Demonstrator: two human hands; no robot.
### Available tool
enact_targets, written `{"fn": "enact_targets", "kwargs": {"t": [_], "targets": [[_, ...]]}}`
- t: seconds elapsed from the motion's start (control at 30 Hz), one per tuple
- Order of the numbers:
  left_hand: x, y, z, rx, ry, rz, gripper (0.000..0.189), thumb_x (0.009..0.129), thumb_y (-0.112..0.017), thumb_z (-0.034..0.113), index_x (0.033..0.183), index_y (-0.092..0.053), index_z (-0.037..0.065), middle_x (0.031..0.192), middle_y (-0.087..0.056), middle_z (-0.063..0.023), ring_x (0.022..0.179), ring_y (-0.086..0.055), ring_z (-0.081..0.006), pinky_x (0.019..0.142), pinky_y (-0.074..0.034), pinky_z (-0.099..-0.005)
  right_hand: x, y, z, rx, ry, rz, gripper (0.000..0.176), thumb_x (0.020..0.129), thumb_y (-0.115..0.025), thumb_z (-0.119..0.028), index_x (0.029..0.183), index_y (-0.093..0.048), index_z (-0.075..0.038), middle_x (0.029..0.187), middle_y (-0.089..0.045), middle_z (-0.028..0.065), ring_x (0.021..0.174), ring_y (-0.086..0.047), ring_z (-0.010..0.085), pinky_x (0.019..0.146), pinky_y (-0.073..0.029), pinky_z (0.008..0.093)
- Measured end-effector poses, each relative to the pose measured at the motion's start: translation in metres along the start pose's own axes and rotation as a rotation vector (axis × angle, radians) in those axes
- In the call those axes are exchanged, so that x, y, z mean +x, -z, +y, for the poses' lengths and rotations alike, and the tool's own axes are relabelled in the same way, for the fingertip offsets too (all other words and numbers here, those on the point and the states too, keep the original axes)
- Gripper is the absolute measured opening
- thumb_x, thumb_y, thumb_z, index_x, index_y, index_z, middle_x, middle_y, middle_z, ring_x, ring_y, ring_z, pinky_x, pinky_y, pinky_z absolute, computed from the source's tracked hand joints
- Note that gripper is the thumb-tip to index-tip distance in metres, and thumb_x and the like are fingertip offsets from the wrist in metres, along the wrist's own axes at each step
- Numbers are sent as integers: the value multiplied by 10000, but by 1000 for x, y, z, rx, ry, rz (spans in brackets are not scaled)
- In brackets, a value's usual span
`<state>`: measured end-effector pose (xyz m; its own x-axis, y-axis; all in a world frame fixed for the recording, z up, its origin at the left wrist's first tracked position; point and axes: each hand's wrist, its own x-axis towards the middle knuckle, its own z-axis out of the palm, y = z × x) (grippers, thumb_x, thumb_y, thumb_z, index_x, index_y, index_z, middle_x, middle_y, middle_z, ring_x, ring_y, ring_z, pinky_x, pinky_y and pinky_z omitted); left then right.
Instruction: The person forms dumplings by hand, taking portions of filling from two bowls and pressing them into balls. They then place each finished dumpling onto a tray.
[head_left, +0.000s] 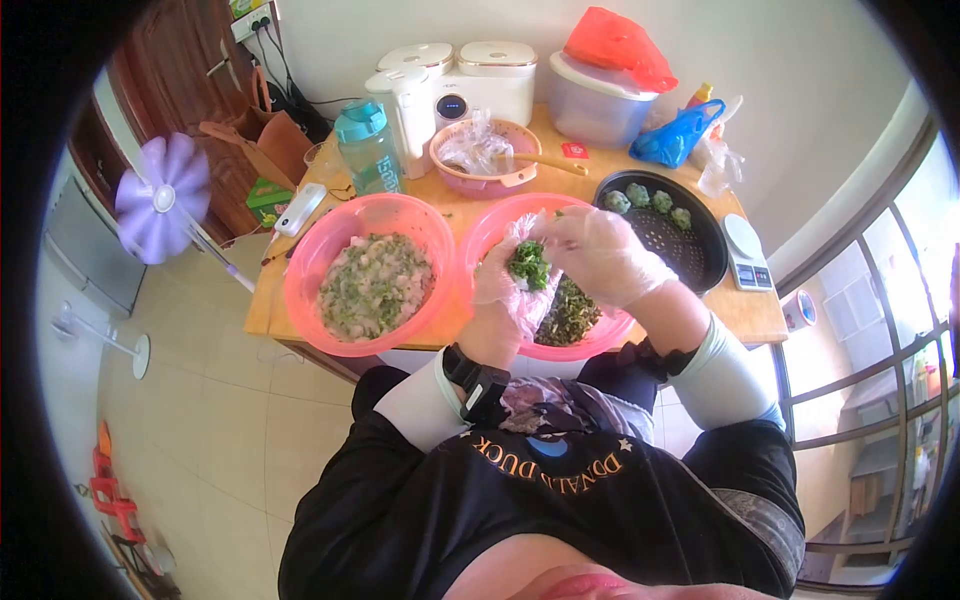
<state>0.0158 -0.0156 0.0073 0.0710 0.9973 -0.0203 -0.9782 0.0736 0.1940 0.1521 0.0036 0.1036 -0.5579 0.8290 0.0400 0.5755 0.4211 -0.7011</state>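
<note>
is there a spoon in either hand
No, the left hand and right hand are both closed around a clump of greens over a pink bowl.

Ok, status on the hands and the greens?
Left hand, right hand cupped round greens clump. Over pink bowl of greens. Three green balls on black tray. Nothing in the way.

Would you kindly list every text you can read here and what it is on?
"DONALD DUCK": black shirt, upside down here.
"1500": teal bottle, sideways, not certain.
Unreadable, too small: cooker display, scale, green box, red tag.
No text on the left hand, right hand or the greens they hold.
</note>
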Motion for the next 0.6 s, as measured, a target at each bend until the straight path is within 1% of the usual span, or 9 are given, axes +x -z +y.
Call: {"fn": "enact_targets", "kwargs": {"t": [0.07,0.1,0.2,0.23,0.33,0.37,0.43,0.53,0.6], "targets": [[4,8,1,21,10,-37,285,1002,-512,181,1209,-625,22,1107,-685,-103,1059,-658,-252,964,-536,-405,1,-20,14,-383,446,235,294,808,-712,-134,1082,-715,-29,1101,-685,177,1037,-662,340,854,-552,432],[13,21,2,44,20,-66,306,1002,-505,177,1238,-611,16,1120,-682,-113,1059,-661,-257,963,-540,-407,0,-25,14,-371,522,223,329,791,-712,-116,1112,-705,-47,1107,-672,175,1024,-659,351,840,-559,428],[17,28,-1,35,45,-72,346,990,-490,178,1266,-592,-5,1159,-671,-156,1075,-662,-294,992,-533,-439,-4,-40,15,-397,387,192,294,783,-695,-89,1071,-713,-36,1043,-669,173,995,-655,365,846,-553,438],[16,25,-2,-1,58,-49,365,979,-482,183,1265,-586,-19,1185,-663,-189,1091,-661,-325,1020,-522,-469,1,-47,24,-406,426,248,246,788,-678,-77,1027,-719,-32,1000,-658,165,962,-655,366,829,-552,440],[19,27,-1,20,91,-15,353,977,-487,178,1254,-587,-17,1183,-661,-200,1104,-656,-337,1031,-518,-476,8,-52,34,-450,502,217,230,796,-664,-65,1016,-724,-32,973,-660,165,941,-657,364,807,-555,433],[16,24,-1,18,92,-14,353,977,-487,178,1254,-587,-17,1183,-661,-200,1104,-656,-337,1031,-518,-476,7,-51,34,-450,499,216,230,796,-664,-65,1016,-724,-32,973,-660,165,941,-657,364,807,-555,433],[11,14,-2,46,88,51,325,995,-501,193,1238,-602,2,1127,-679,-154,1025,-680,-292,951,-555,-398,6,-46,30,-368,473,141,212,805,-660,-77,1000,-730,-35,961,-674,163,934,-657,358,810,-555,427],[15,26,-2,31,10,-71,331,1025,-495,250,1214,-604,2,1138,-677,-152,1058,-668,-309,960,-546,-425,0,-30,13,-427,487,76,205,837,-643,-68,1019,-733,-35,958,-684,168,904,-661,356,805,-548,426],[13,14,-2,-19,-11,29,332,1028,-493,263,1199,-603,0,1142,-678,-145,1088,-656,-308,970,-538,-432,-8,-15,3,-311,399,148,203,854,-641,-80,1033,-730,-43,955,-681,173,883,-664,343,796,-542,420]]}}
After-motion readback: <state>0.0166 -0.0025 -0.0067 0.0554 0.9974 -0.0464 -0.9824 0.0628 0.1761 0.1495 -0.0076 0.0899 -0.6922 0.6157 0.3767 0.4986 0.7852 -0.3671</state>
